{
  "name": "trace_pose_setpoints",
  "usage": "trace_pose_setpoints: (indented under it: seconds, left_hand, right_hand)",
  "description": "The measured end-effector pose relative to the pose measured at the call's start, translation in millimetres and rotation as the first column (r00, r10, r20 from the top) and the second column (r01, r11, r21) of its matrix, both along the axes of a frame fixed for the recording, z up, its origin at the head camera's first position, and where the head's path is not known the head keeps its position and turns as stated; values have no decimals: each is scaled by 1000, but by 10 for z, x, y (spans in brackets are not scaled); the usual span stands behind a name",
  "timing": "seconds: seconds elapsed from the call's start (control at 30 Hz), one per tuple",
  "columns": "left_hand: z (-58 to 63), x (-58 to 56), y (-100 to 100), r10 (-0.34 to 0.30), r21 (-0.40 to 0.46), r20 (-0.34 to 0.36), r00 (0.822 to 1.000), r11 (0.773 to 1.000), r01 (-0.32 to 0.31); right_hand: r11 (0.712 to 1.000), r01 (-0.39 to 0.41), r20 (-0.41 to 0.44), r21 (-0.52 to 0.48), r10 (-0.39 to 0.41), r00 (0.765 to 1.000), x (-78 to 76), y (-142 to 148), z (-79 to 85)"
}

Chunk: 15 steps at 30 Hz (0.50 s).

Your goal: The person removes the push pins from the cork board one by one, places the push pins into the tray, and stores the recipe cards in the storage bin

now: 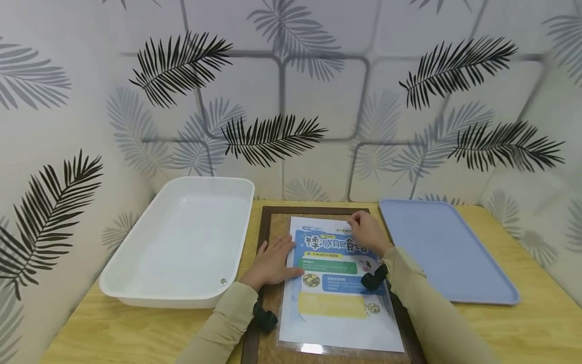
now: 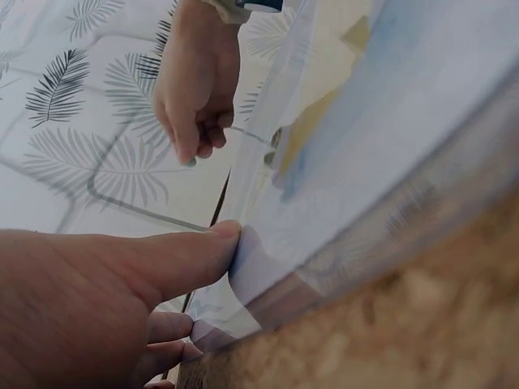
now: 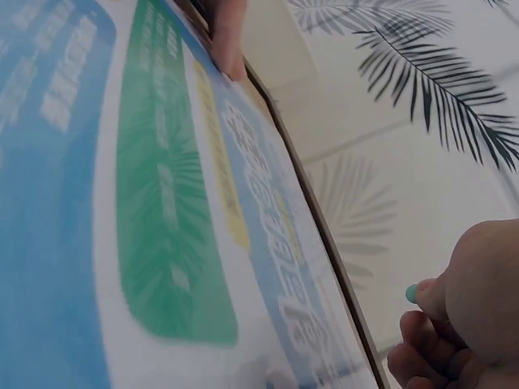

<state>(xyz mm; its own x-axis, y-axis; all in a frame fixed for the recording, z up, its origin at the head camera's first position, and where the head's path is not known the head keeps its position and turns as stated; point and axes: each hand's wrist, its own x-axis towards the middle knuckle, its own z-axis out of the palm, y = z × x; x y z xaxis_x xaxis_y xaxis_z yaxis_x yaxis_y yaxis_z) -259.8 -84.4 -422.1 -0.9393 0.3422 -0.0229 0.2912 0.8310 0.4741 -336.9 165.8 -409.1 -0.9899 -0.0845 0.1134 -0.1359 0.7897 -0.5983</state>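
A printed poster in a glossy clear sleeve lies on a cork board with a dark brown frame. My left hand rests on the poster's left edge with fingers extended. In the left wrist view the thumb presses the sleeve's edge. My right hand is over the poster's top right corner. Its thumb and fingers pinch a small teal push pin, mostly hidden, only its tip showing at the fingertips.
Left of the board stands a deep white tray with a small round spot in its near corner. A flat blue-lilac tray lies to the right. Both rest on a wooden table against a leaf-patterned wall.
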Motion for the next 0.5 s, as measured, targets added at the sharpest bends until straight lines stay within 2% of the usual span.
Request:
trace_pose_setpoints:
  seconds: [0.3,0.5]
  left_hand:
    - [12,-9,6,-10,-15,5,1000,1000,10]
    - [17,4,3,-11,1,6,1000,1000,11]
  right_hand:
    - [995,77,90,-58,-72,993,24,283,-106]
    - [996,83,89,-46,-78,993,42,370,-115]
